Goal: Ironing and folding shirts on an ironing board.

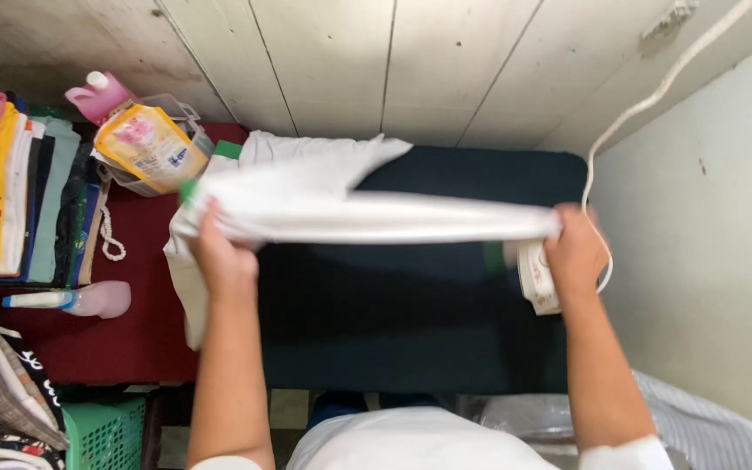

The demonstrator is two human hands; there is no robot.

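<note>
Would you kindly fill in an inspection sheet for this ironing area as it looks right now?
Surface: dark padded board over a red cloth.
Job's things: white garment stretched above the board; iron at the right edge.
Clutter: stack of folded clothes, pink spray bottle, yellow refill pouch, green basket.
Grippers: left hand and right hand each grip one end of the garment.
Cables: white cord runs up the wall.
Surroundings: pale plank wall.
</note>
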